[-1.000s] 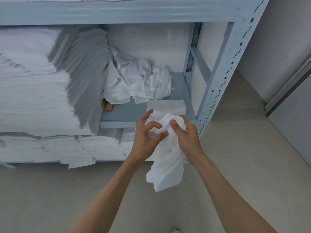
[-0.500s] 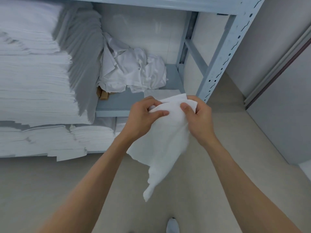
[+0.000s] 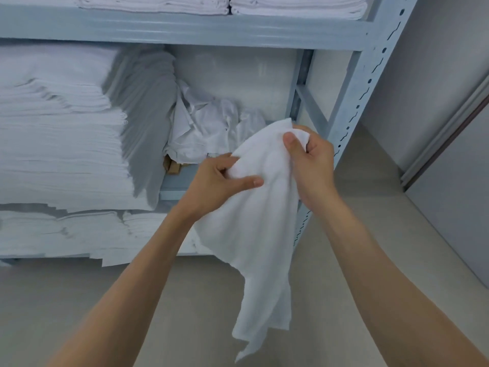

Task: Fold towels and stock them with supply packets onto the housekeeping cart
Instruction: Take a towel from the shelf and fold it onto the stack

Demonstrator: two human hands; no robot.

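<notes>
2 hands are on 1 white towel (image 3: 254, 234), which I hold up in the air in front of a pale blue metal shelving unit (image 3: 352, 123). My left hand (image 3: 219, 181) grips the towel's upper left part, fingers curled into the cloth and the thumb laid across its front. My right hand (image 3: 309, 157) pinches the top edge higher up and to the right, thumb on the near face and the other fingers curled behind. Between my hands the cloth is bunched and slopes upward to the right. Below them it hangs loose and unfolded, narrowing to a ragged point near the bottom of the view, above the beige floor (image 3: 344, 234).

Behind the towel, the middle shelf carries a tall stack of folded white linen (image 3: 60, 144) on the left, with a grey shadowed side facing the gap. Just beside that stack lies a crumpled heap of white cloth (image 3: 211, 133), partly hidden by the towel and my left hand. Something small and brown (image 3: 172, 166) shows at the foot of the heap; I cannot tell what it is. More folded white linen sits on the top shelf (image 3: 158, 1) and on the lowest shelf (image 3: 79, 231). A grey wall (image 3: 423, 75) stands to the right
</notes>
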